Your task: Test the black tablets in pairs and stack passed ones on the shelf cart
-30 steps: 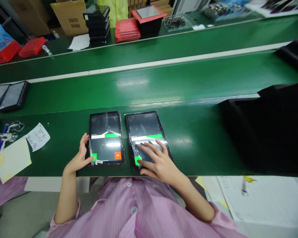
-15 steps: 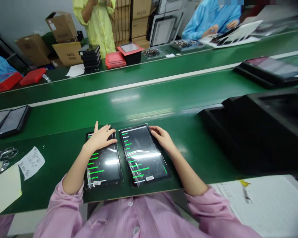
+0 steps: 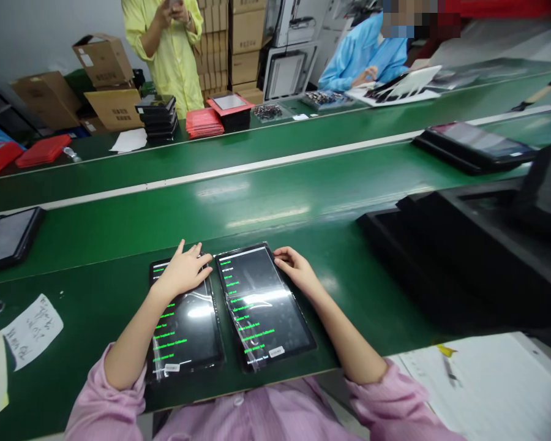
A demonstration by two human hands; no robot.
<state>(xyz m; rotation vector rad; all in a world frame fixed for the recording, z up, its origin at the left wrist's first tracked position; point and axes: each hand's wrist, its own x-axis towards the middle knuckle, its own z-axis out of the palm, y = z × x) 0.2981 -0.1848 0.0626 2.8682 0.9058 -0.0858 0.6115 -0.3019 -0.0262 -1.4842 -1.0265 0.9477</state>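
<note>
Two black tablets in clear film lie side by side on the green bench, both showing green text lists. My left hand (image 3: 183,269) rests over the upper part of the left tablet (image 3: 188,331), fingers spread, hiding some of its screen. At the upper right edge of the right tablet (image 3: 266,312) is my right hand (image 3: 294,264), its fingers bent but apart, touching the edge without gripping it. A small white label sits at the bottom of each screen.
Black foam trays (image 3: 422,263) stand at the right, beside white papers (image 3: 491,386). A handwritten note (image 3: 34,331) lies left. More tablets (image 3: 482,144) rest farther right and at the far left (image 3: 11,236). Across the bench are two people, red stacks (image 3: 204,124) and cartons.
The view has shifted, so the tablets appear slightly lower and farther left. Both hands remain at their tablets, with little movement relative to them.
</note>
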